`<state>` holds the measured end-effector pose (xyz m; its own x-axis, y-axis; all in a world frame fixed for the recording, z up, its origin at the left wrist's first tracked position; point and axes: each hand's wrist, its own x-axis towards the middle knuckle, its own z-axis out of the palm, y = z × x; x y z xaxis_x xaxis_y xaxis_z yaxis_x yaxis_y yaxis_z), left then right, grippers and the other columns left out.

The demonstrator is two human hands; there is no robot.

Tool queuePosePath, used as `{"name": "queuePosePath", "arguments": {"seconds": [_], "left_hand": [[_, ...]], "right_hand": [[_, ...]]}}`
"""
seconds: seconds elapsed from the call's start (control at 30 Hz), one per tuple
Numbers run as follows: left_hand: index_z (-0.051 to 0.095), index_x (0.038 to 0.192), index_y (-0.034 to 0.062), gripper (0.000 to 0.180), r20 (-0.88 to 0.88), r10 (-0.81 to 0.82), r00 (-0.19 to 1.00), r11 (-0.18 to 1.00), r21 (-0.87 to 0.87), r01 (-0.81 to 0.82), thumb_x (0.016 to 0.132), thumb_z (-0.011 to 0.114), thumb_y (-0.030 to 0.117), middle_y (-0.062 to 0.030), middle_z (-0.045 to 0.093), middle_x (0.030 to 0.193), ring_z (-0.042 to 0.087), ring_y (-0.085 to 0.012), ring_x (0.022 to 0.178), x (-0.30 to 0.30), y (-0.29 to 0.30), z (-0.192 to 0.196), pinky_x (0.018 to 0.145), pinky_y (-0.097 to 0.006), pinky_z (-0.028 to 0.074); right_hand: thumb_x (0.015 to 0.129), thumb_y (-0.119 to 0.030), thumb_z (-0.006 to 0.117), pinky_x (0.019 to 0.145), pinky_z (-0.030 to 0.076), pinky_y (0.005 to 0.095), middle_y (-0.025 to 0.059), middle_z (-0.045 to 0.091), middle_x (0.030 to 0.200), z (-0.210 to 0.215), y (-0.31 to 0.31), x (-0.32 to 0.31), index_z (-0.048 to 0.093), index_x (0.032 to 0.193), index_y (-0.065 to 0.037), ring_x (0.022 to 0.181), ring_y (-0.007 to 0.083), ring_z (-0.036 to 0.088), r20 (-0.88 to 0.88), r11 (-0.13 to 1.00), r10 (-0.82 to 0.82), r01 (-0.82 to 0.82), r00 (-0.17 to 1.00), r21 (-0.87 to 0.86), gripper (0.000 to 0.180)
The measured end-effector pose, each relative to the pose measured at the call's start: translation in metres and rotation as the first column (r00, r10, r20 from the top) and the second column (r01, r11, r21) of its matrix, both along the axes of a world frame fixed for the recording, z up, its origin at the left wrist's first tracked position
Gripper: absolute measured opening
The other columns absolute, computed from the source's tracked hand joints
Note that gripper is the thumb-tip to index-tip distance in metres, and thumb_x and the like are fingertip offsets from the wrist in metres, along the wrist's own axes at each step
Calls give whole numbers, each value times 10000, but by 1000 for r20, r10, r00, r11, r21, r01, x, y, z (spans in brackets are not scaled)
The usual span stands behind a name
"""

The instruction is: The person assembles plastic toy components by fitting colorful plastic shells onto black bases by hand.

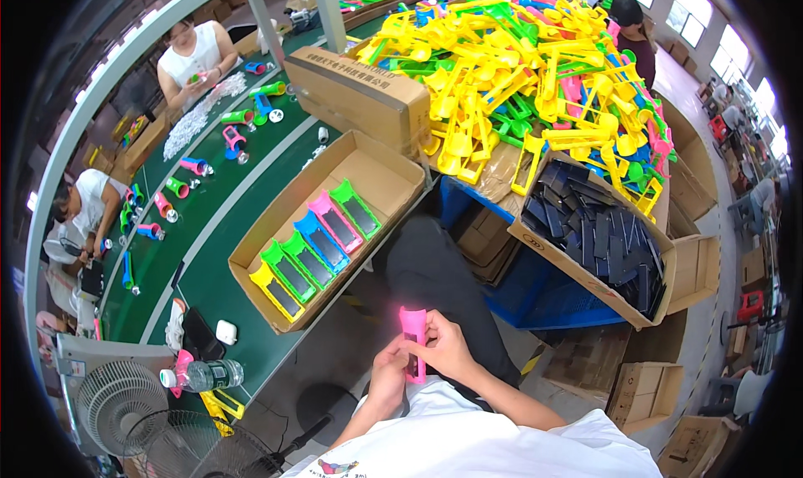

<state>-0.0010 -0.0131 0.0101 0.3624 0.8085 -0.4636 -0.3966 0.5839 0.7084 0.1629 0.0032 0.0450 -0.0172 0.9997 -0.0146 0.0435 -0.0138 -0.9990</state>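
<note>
Head view: both hands hold a pink frame (412, 342) upright over the lap, the left hand (387, 379) gripping its lower part, the right hand (447, 350) closed on its side. A dark insert seems to be going into it. Next probably comes laying it in the tray box (251, 260) on the green surface (213, 281), beside the coloured frames (314, 248). Dark inserts (598, 231) fill the box at right.
</note>
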Motion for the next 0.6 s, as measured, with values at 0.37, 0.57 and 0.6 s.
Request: {"name": "queuePosePath", "arguments": {"seconds": [0.37, 0.57, 0.6], "left_hand": [[605, 1385, -26, 313, -229, 238, 944, 954, 238, -183, 1080, 544, 13, -77, 702, 1259, 654, -123, 1122, 29, -5, 5, 995, -264, 503], [541, 1400, -35, 397, -228, 75, 971, 967, 255, -15, 1011, 625, -39, -128, 673, 1311, 644, -174, 1216, 14, -1, 0, 1046, -302, 508], [538, 1393, -28, 401, -220, 44, 974, 965, 263, 15, 1005, 635, -41, -127, 668, 1317, 637, -177, 1230, 12, -1, -2, 1047, -301, 508]], "right_hand": [[947, -110, 758, 627, 575, 334, 166, 707, 848, 11, -4, -4, 586, 1130, 21, 735, 266, 737, 232, 983, -144, 112, 962, 145, 283], [915, -66, 795, 722, 607, 288, 93, 733, 975, 10, -2, 14, 634, 1182, 17, 870, 131, 705, 126, 999, 7, -1, 992, -42, 324], [915, -66, 795, 722, 607, 288, 93, 733, 975, 9, -1, 18, 634, 1182, 17, 870, 131, 705, 126, 999, 5, 0, 992, -38, 324]]}}
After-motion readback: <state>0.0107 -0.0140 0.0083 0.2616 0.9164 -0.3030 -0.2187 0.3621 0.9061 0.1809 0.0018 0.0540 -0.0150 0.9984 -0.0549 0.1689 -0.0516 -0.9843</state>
